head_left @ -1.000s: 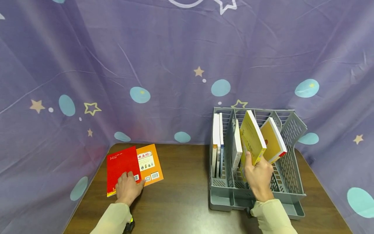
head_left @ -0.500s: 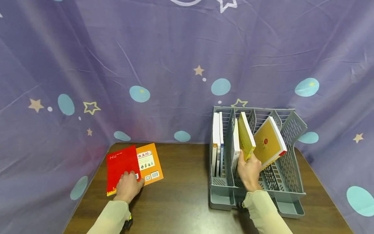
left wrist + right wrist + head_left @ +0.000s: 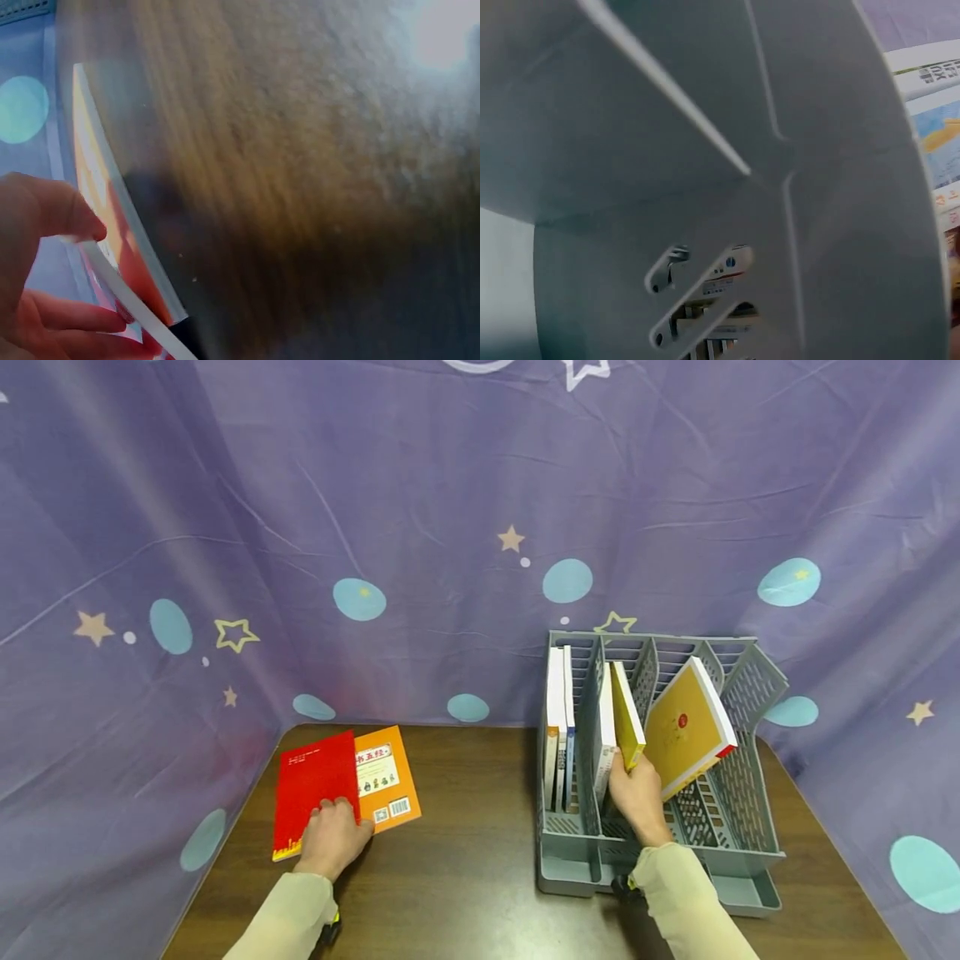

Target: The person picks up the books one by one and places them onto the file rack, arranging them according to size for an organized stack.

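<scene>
My right hand (image 3: 639,795) holds the lower spine end of a yellow book (image 3: 628,714), which stands in the grey file rack (image 3: 570,847) close beside a white-edged book (image 3: 604,727). In the right wrist view, the rack's grey wall (image 3: 855,225) hides most of that hand's work. At the left, my left hand (image 3: 333,839) grips the near right edge of a red book (image 3: 315,777). The left wrist view has the thumb (image 3: 71,214) at one side of its white edge and fingers at the red cover. Partly beneath the red book lies an orange book (image 3: 401,768).
Farther right in the rack, a yellow-orange book (image 3: 686,722) leans at a slant. Several thin books (image 3: 558,727) stand upright in its leftmost compartment. Brown tabletop (image 3: 465,827) lies between the hands, and a purple patterned curtain (image 3: 450,485) hangs behind.
My right hand has moved left and lowered the yellow book into the rack beside the white-edged book. The leaning book is more exposed. The red book has shifted slightly right under my left hand.
</scene>
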Motion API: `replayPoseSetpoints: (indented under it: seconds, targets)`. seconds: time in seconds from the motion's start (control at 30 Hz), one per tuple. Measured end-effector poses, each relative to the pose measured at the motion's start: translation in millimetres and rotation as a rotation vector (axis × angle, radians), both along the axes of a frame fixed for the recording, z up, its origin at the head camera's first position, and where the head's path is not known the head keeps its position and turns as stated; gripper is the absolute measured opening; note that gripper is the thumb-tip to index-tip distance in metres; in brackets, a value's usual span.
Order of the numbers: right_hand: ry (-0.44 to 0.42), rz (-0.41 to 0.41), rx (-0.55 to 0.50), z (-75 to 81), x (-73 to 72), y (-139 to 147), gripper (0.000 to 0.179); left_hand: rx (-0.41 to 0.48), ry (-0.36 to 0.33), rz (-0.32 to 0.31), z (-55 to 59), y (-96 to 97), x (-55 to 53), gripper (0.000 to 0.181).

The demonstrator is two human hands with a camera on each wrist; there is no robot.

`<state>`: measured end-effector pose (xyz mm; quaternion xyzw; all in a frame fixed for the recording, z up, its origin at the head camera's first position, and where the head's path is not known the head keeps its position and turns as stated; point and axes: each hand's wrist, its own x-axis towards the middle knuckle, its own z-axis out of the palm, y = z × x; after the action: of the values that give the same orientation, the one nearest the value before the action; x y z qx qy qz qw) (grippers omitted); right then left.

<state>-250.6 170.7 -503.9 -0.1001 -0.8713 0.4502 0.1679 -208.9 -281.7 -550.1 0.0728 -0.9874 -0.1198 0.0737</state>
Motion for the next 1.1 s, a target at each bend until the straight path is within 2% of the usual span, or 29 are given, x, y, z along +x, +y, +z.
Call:
replayPoseSetpoints:
  seconds: [0.07, 0.17, 0.3, 0.4, 0.53, 0.7, 0.93, 1.0, 1.1]
  targets:
    - [-0.021, 0.03, -0.048, 4.2, 3.2, 0.3, 0.049, 0.017, 0.023, 0.006, 1.3, 0.1, 1.1, 0.029]
    - [-0.035, 0.068, -0.104, 8.6, 9.4, 1.9, 0.06, 0.027, 0.094, -0.005, 3.0, 1.8, 3.9, 0.019]
    - [0.003, 0.11, -0.11, 10.7, 19.2, 4.1, 0.053, -0.017, 0.213, -0.033, 2.4, 2.3, 11.0, 0.014]
    - [0.045, 0.146, -0.085, 12.3, 27.6, 5.9, 0.045, -0.038, 0.28, -0.033, 1.4, -0.3, 16.6, 0.014]
    - [0.076, 0.207, -0.065, 16.5, 40.7, 8.2, 0.044, -0.034, 0.357, -0.034, 2.9, -4.8, 24.8, 0.01]
    - [0.105, 0.257, -0.053, 23.1, 59.0, 8.9, 0.052, -0.012, 0.385, -0.046, 9.4, -8.1, 35.4, 0.012]
    - [0.138, 0.245, 0.003, 30.0, 84.3, 4.8, 0.057, 0.104, 0.358, 0.024, 22.6, -5.6, 47.9, 0.026]
    - [0.136, 0.24, 0.017, 30.4, 89.9, 3.9, 0.056, 0.128, 0.387, 0.047, 25.9, -4.1, 51.5, 0.025]
    - [0.123, 0.24, 0.031, 30.7, 97.2, 2.3, 0.054, 0.137, 0.469, 0.074, 32.2, -2.8, 55.9, 0.022]
